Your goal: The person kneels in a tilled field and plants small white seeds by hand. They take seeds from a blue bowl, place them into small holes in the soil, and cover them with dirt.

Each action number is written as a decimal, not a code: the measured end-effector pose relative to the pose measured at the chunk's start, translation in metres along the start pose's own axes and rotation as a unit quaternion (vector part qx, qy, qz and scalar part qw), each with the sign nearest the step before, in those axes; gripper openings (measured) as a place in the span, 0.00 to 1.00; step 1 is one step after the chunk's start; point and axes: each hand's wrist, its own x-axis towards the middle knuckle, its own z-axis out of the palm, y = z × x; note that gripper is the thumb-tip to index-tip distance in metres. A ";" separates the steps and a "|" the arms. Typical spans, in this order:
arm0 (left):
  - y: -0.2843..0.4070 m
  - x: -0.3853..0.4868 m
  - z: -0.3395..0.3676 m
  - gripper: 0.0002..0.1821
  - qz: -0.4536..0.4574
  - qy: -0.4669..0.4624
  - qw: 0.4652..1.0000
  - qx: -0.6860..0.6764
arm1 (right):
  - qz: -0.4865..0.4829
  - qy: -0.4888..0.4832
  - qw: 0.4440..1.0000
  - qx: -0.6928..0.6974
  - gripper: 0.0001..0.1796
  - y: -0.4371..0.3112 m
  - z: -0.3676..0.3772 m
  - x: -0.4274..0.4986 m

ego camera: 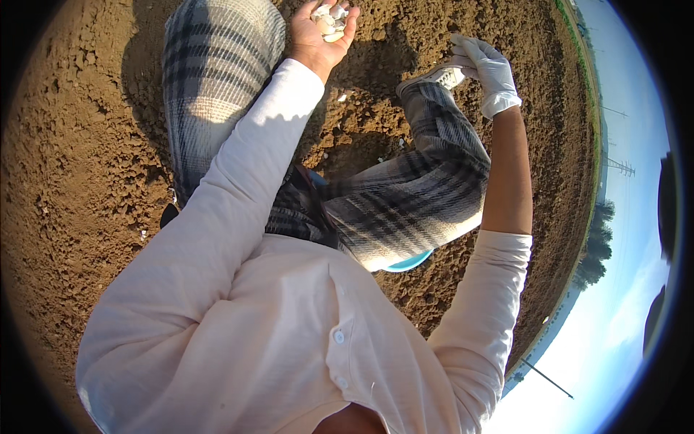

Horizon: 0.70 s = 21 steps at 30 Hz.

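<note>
Several pale garlic cloves (332,24) lie in the cupped palm of my left hand (314,51), which is bare and held palm up at the top of the view. A thin white glove covers my right hand (488,70), raised at the upper right just beyond a white shoe (447,77). Its fingertips are drawn together, and whether anything is between them cannot be made out. On the brown soil between my legs rests a whitish piece (342,97) that looks like a clove. Another small white piece (401,142) is close to my right shin.
Loose, clumpy soil (81,163) surrounds me. Plaid trousers (217,70) cover my spread legs. A blue rounded rim (412,262) shows beneath my right thigh. More white bits (143,235) dot the ground at left. Trees (593,249) and a pylon (621,167) stand far off at right.
</note>
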 end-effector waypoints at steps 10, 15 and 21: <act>-0.022 -0.006 0.066 0.16 -0.398 -0.030 0.142 -0.906 | -0.051 -0.147 0.954 -0.254 0.19 0.023 0.005 0.074; -0.002 0.027 0.076 0.16 -0.410 -0.030 0.107 -0.905 | -0.007 -0.299 0.834 -0.463 0.15 0.095 0.081 0.120; -0.004 0.046 0.089 0.11 -0.355 0.056 0.136 -0.923 | -0.092 -0.455 0.740 -0.487 0.18 0.218 0.158 0.091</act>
